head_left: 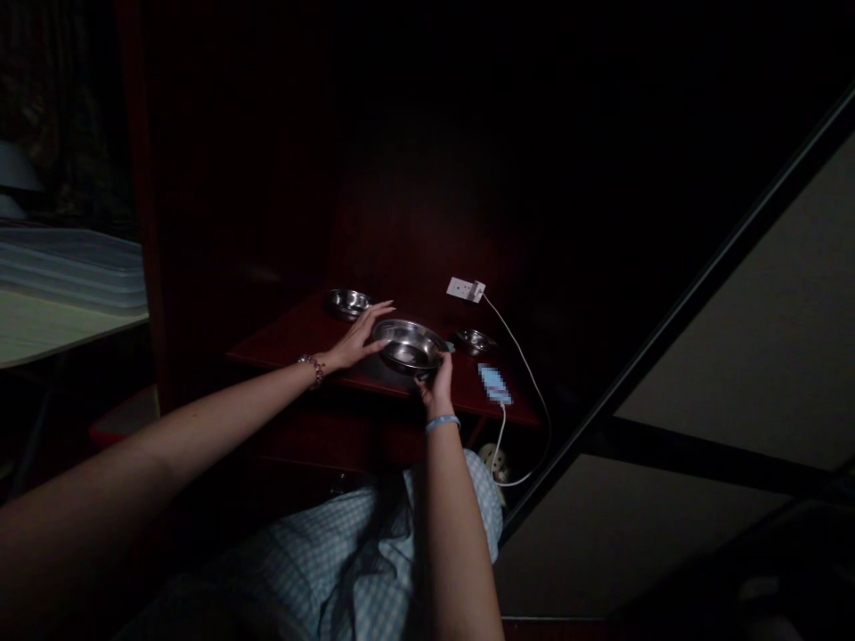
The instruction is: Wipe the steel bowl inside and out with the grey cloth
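Note:
My right hand (437, 378) grips a shiny metal bowl (411, 356) by its right side, thumb near the rim. The bowl is held tilted, its inside facing me, over the front part of a dark red table (280, 340). At its left rim, my left hand (357, 343) has its fingers stretched out, with the thumb reaching to the bowl's edge. Behind the left hand, a second metal bowl (347, 304) stands on the table. A third metal bowl (474, 342) sits to the right of the held one.
A lit, pixelated phone-like device (494, 384) lies at the table's right, joined by a white cable (519, 334) to a wall socket (460, 288). Stacked clear plastic containers (73, 267) stand on a pale table at the left. A slanted panel (701, 356) bounds the right side. The room is dark.

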The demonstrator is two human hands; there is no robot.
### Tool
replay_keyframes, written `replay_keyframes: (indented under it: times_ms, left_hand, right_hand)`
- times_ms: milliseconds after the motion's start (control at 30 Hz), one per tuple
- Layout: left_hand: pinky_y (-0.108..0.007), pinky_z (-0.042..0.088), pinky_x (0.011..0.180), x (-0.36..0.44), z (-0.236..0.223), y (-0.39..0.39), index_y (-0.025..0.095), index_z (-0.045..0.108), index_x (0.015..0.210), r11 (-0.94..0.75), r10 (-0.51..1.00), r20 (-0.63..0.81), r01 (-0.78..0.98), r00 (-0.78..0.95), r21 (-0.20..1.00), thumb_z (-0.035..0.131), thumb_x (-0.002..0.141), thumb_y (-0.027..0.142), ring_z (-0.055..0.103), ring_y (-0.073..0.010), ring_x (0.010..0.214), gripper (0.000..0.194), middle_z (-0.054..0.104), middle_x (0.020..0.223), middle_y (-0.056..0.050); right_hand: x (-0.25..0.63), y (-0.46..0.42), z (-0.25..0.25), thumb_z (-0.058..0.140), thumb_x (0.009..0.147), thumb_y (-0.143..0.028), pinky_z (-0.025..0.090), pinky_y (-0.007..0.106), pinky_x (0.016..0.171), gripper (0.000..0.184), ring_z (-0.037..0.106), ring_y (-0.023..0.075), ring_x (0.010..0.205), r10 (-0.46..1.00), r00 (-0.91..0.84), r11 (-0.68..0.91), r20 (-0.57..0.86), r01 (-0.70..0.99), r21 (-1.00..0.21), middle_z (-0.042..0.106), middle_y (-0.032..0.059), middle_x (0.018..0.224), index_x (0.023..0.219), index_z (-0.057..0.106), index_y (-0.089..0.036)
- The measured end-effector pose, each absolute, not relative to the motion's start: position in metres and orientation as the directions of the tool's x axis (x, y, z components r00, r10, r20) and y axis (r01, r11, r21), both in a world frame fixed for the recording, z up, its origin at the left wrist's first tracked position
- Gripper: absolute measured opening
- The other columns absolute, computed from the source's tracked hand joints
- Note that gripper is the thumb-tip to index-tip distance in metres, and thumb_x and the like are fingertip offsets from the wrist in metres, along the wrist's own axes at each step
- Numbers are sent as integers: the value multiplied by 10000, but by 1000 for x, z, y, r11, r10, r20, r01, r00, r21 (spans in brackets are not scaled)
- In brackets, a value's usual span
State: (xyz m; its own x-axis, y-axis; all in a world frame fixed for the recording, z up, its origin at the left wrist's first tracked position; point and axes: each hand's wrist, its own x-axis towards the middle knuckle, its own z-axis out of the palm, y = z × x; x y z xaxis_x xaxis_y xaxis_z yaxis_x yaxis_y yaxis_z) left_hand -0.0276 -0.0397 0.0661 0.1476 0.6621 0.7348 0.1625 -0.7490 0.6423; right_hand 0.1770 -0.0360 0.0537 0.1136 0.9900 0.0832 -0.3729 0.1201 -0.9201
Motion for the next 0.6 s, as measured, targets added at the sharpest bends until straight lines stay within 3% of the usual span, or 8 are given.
replay_keyframes:
  times_ms: [67,133,200,300,433,600]
  left_hand:
    - [-440,206,1192,-28,78,-45,255,670,1225,-726,682,646,211,342,655,826,609,471,393,-328,1392,671,518,1468,-88]
    - [-433,253,1170,-28,83,-46,286,744,1059,-669,719,556,197,417,717,844,572,459,531,-316,1268,527,672,1278,-70]
    - [-400,313,1134,-27,82,-45,308,768,905,-638,738,528,181,421,748,826,598,457,632,-285,1113,345,756,1057,-48]
    - [-355,372,1076,-24,80,-44,315,767,783,-689,701,564,213,437,693,781,672,416,677,-257,962,150,767,861,-31]
    - [-352,377,1049,-11,81,-48,312,781,873,-738,657,551,288,515,610,742,726,356,660,-264,980,159,770,937,-34]
    - [-335,439,949,3,77,-52,253,774,923,-740,672,615,352,412,573,683,795,406,664,-250,941,219,767,964,-43]
  right_hand:
    - [177,-38,56,398,866,-428,522,237,506,244,651,167,655,990,135,39,-26,-454,-890,630,-18,651,817,542,-237]
    - [176,-39,57,407,863,-428,528,241,521,241,656,165,667,985,164,34,-49,-466,-884,639,-19,674,835,547,-234]
    - [175,-39,57,423,855,-444,528,236,527,252,653,160,669,979,200,65,-30,-451,-890,639,-22,680,857,556,-230]
    - [175,-39,56,437,844,-486,524,230,527,290,642,152,652,980,198,112,29,-423,-899,628,-28,675,891,567,-231]
    - [175,-41,59,374,860,-576,546,276,547,408,658,181,675,990,104,133,99,-407,-904,648,1,706,908,593,-235]
    - [171,-46,64,271,919,-590,586,358,744,537,690,214,935,983,86,181,160,-494,-850,728,34,936,1067,640,-229]
